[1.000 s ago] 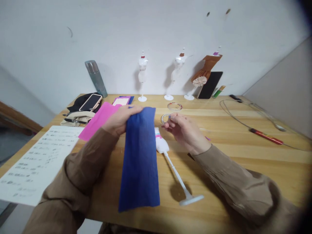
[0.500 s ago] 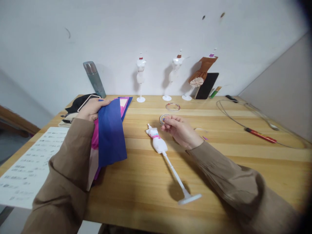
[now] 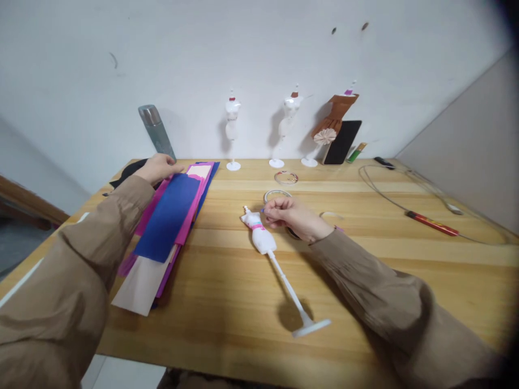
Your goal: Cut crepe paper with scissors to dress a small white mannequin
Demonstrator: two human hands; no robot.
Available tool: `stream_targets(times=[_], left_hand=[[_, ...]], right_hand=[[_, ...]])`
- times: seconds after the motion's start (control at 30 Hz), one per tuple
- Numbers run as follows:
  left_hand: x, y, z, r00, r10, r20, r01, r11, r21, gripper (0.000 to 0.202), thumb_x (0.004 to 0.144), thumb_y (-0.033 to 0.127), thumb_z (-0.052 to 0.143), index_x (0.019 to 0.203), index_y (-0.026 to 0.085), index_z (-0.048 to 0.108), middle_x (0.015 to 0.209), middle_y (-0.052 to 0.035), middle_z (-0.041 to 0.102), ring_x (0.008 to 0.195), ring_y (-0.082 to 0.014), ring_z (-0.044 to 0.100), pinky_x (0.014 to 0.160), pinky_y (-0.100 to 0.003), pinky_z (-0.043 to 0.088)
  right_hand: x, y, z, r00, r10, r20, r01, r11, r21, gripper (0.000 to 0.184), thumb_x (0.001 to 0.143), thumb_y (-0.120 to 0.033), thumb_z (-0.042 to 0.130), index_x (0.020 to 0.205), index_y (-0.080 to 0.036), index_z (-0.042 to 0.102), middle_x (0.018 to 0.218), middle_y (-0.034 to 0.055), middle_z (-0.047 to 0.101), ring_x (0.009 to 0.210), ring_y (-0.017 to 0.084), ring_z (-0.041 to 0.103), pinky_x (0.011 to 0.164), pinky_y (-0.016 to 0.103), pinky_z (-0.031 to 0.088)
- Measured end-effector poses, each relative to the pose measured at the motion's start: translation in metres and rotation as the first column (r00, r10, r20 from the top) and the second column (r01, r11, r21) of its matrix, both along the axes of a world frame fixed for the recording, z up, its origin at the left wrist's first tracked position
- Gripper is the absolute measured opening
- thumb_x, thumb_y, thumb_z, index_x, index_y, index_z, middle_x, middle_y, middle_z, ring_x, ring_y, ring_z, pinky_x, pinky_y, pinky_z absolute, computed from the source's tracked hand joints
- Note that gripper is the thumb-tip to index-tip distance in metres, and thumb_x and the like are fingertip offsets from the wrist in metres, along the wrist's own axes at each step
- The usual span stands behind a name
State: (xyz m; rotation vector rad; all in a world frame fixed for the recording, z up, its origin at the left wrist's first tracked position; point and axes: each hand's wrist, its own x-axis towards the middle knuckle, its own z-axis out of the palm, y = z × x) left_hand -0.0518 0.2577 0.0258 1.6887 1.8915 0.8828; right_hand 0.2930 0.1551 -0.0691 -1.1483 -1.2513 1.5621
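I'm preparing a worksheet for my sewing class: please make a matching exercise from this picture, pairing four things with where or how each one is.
1. Blue sheet
2. Pink-belted mannequin
3. Bottle
4. Brown dress

A. Near the wall, at the left
B. On a standing mannequin
C. On top of a pile of sheets
D. Lying on the table

Pairs: 1-C, 2-D, 3-A, 4-B

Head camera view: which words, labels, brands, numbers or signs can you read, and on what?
No text can be read.
Red handle: any markings too small and blurred.
Grey bottle: any marks too faint.
White sheet: mostly hidden behind the left sleeve; no writing visible.
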Motion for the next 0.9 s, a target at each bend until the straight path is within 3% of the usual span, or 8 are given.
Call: stream_targets(times=[0.1, 0.17, 0.2, 0.3, 0.4, 0.57, 0.8, 0.9], left_hand=[[0.013, -0.006, 0.011, 0.953, 0.052, -0.297, 0.004, 0.983, 0.183, 0.022, 0.058, 0.019, 0.080, 0.076, 0.017, 0.069, 0.082, -0.0090, 0.069, 0.097, -0.0310, 0.064, 0.089, -0.038, 0.047], [0.035, -0.023, 0.013, 0.977, -0.042, -0.208, 0.080, 0.981, 0.176, 0.019, 0.064, 0.023, 0.075, 0.082, 0.016, 0.072, 0.084, -0.0091, 0.071, 0.090, -0.0271, 0.065, 0.086, -0.037, 0.049], [0.050, -0.035, 0.011, 0.982, -0.160, -0.096, 0.173, 0.975, 0.143, 0.019, 0.069, 0.026, 0.072, 0.084, 0.016, 0.073, 0.082, -0.0083, 0.071, 0.084, -0.0242, 0.066, 0.081, -0.035, 0.050], [0.099, -0.077, -0.009, 0.835, -0.509, 0.210, 0.521, 0.854, 0.002, 0.026, 0.070, 0.033, 0.071, 0.089, 0.016, 0.075, 0.081, -0.0061, 0.074, 0.080, -0.0209, 0.068, 0.075, -0.030, 0.052], [0.137, -0.111, -0.038, 0.725, -0.651, 0.225, 0.666, 0.746, 0.014, 0.015, 0.070, 0.029, 0.072, 0.082, 0.020, 0.075, 0.077, -0.0024, 0.074, 0.077, -0.0187, 0.068, 0.069, -0.025, 0.051], [0.152, -0.124, -0.062, 0.744, -0.631, 0.220, 0.624, 0.773, 0.111, 0.008, 0.076, 0.023, 0.068, 0.074, 0.018, 0.073, 0.067, -0.0008, 0.070, 0.065, -0.0145, 0.064, 0.061, -0.022, 0.047], [0.146, -0.118, -0.051, 0.723, -0.624, 0.296, 0.637, 0.768, 0.064, 0.014, 0.078, 0.018, 0.063, 0.066, 0.017, 0.069, 0.058, 0.0009, 0.066, 0.057, -0.0102, 0.061, 0.057, -0.018, 0.046], [0.148, -0.121, -0.045, 0.691, -0.599, 0.404, 0.650, 0.760, 0.014, 0.013, 0.077, 0.017, 0.063, 0.065, 0.015, 0.069, 0.060, -0.0002, 0.067, 0.058, -0.0100, 0.062, 0.059, -0.018, 0.048]], right_hand=[[0.001, 0.002, -0.002, 1.000, 0.015, 0.010, -0.016, 1.000, 0.027, 0.038, 0.051, -0.042, 0.090, 0.067, -0.015, 0.068, 0.058, 0.0007, 0.063, 0.053, 0.010, 0.053, 0.051, 0.023, 0.041], [0.001, 0.001, 0.000, 1.000, 0.013, 0.016, -0.014, 0.997, 0.077, 0.036, 0.053, -0.042, 0.088, 0.067, -0.015, 0.069, 0.057, -0.0003, 0.061, 0.052, 0.009, 0.051, 0.051, 0.023, 0.040], [0.000, -0.001, 0.002, 1.000, 0.010, 0.020, -0.012, 0.994, 0.107, 0.035, 0.054, -0.042, 0.088, 0.068, -0.015, 0.069, 0.058, -0.0007, 0.061, 0.052, 0.009, 0.051, 0.052, 0.023, 0.040], [-0.004, -0.008, 0.011, 0.999, 0.029, 0.033, -0.035, 0.984, 0.174, 0.032, 0.055, -0.040, 0.087, 0.068, -0.016, 0.069, 0.060, -0.0004, 0.063, 0.055, 0.010, 0.053, 0.055, 0.024, 0.042], [-0.009, -0.017, 0.021, 0.996, 0.058, 0.074, -0.072, 0.976, 0.205, 0.029, 0.055, -0.036, 0.086, 0.066, -0.016, 0.068, 0.062, 0.0006, 0.065, 0.058, 0.012, 0.057, 0.057, 0.025, 0.045], [-0.012, -0.024, 0.030, 0.989, 0.058, 0.139, -0.089, 0.969, 0.229, 0.026, 0.057, -0.037, 0.083, 0.065, -0.017, 0.068, 0.060, 0.0009, 0.065, 0.056, 0.012, 0.056, 0.055, 0.025, 0.043], [-0.006, -0.024, 0.039, 0.981, 0.035, 0.193, -0.083, 0.965, 0.248, 0.030, 0.058, -0.040, 0.083, 0.063, -0.015, 0.067, 0.056, -0.0001, 0.061, 0.051, 0.009, 0.047, 0.049, 0.024, 0.034], [-0.001, -0.021, 0.040, 0.983, 0.091, 0.156, -0.129, 0.959, 0.254, 0.030, 0.059, -0.040, 0.084, 0.065, -0.015, 0.069, 0.061, 0.0013, 0.064, 0.056, 0.011, 0.052, 0.054, 0.025, 0.039]])
